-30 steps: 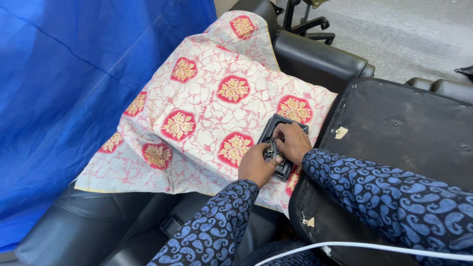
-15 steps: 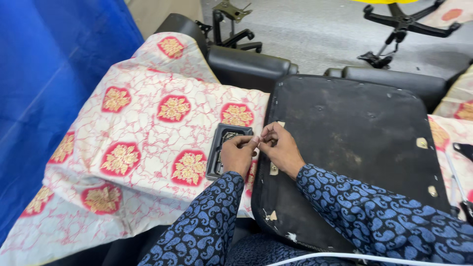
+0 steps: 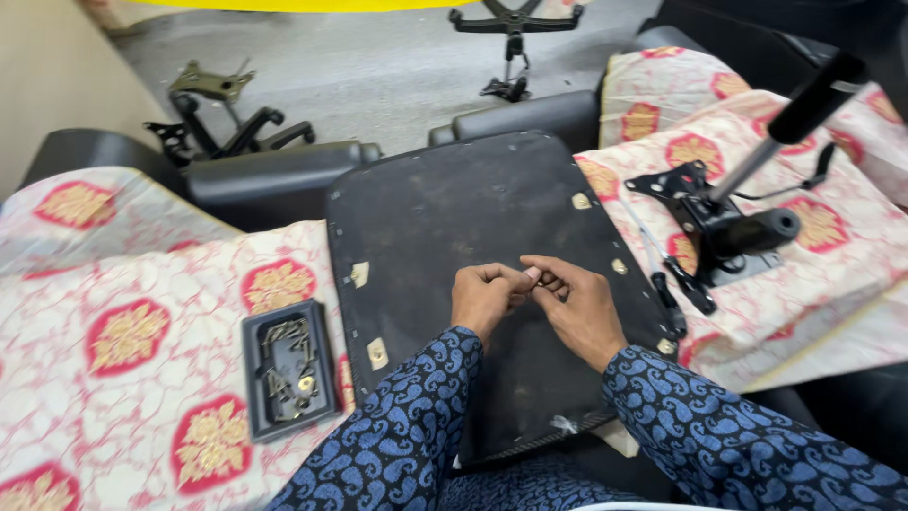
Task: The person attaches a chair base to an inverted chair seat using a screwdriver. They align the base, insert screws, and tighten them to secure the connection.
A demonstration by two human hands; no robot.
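My left hand (image 3: 484, 298) and my right hand (image 3: 579, 305) meet fingertip to fingertip above the underside of a black chair seat pan (image 3: 445, 218) that lies across my lap. The left fingers are curled shut and the right fingers pinch at them; whatever small piece sits between them is mostly hidden. A black tray of screws and small metal fittings (image 3: 287, 369) lies to the left on a patterned cloth (image 3: 123, 331), about a hand's width from my left arm.
A black chair tilt mechanism (image 3: 711, 222) with a gas lift cylinder (image 3: 804, 99) rests on cloth to the right, and a dark tool (image 3: 668, 293) lies beside it. Black armrest pads (image 3: 274, 170) lie beyond the seat pan. Chair bases (image 3: 515, 24) stand on the grey floor.
Both hands have left the screw tray and moved right, over the seat pan, with their fingertips together. The view has swung right, so a blue sheet is gone and the mechanism now shows.
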